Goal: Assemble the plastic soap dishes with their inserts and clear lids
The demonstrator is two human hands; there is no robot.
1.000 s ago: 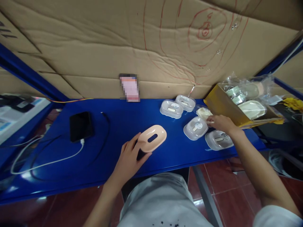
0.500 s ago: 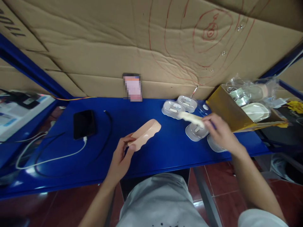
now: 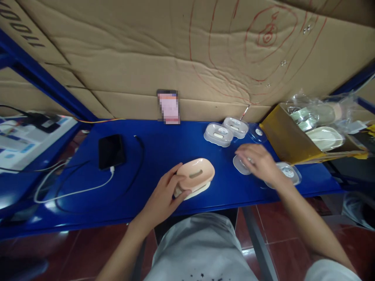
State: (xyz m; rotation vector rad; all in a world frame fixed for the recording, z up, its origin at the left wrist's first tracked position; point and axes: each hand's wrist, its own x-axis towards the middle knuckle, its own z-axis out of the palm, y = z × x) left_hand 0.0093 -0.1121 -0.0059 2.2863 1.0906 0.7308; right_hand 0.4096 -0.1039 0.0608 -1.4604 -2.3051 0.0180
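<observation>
The left hand (image 3: 172,185) has fingers and thumb clamped round the left end of a peach slotted soap dish (image 3: 195,166), over the blue table (image 3: 164,142); a cream oval dish (image 3: 201,191) sits directly beneath it, and whether the hand grips that too I cannot tell; a light, even pinch on the rim, clear of the slot, should steady the pair without letting the lower one slide; well apart, the right hand (image 3: 258,162) bends over a translucent oval case (image 3: 240,167), blurred, so I cannot tell whether it touches or grips; taking such a thin-looking case by its sides, rather than pressing its top, would probably be kinder to it.

Large dark print (image 3: 22,29) at far left looks like 1100, cut off by the edge; the propped phone (image 3: 169,108) has a pixelated screen, nothing legible; the front case (image 3: 218,142), rear case (image 3: 235,132) and clear lid (image 3: 256,135) bear pale stickers too small to read; red hand-drawn rings (image 3: 268,36) enclose an unreadable scribble; the rightmost case (image 3: 295,176) carries a round sticker, equally illegible; no brand can be made out.
</observation>
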